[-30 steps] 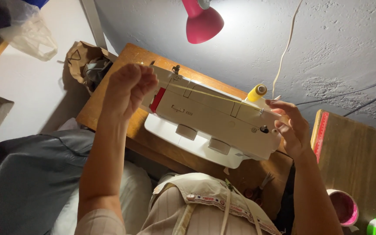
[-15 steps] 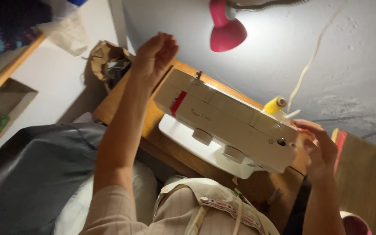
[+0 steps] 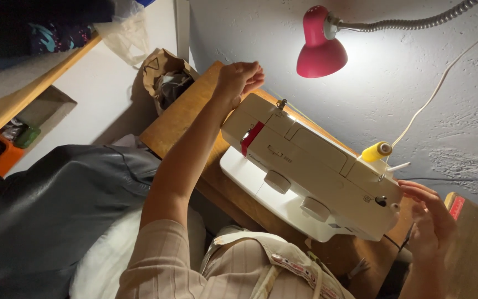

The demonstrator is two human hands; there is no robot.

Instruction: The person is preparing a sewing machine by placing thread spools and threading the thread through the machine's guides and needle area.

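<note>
Two hands bracket one sewing machine (image 3: 311, 169), whose long axis runs from the left hand down to the right. Nearest, the right hand (image 3: 430, 221) sits at the machine's handwheel end, fingers loosely spread and curved toward it, gripping nothing that shows; whether it touches the casing I cannot tell. A yellow spool (image 3: 376, 151) stands just above that hand. Farther off, the left hand (image 3: 242, 77) hovers past the machine's needle end, fingers curled as if pinching; any thread there is too fine to see. The counter (image 3: 181, 119) carries the machine.
</note>
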